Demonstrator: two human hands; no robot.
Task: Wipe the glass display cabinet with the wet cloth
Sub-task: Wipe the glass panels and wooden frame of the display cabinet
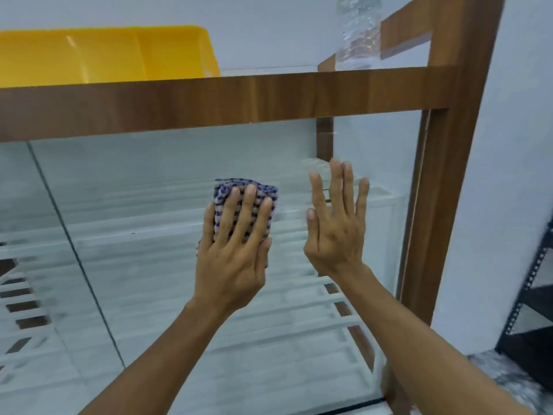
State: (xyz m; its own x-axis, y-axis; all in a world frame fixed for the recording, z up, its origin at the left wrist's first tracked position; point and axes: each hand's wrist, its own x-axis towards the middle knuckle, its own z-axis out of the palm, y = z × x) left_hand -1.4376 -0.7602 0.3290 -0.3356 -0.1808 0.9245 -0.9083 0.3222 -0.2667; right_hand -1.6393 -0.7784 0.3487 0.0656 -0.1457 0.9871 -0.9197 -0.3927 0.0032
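My left hand [233,256] presses the folded cloth [239,185] flat on the cabinet [143,187] glass, fingers spread straight. My right hand [335,232] is open just right of it. Best to keep even pressure and overlap the strokes. Nubby blue-and-white weave, slick pane, brown wood-grain frame [209,101], white slatted shelves [269,313] inside.

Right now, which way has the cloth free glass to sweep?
Leftward: bare glass between the cloth under the left hand and the panel seam. Rightward is crowded: the right hand sits between cloth and wooden post.
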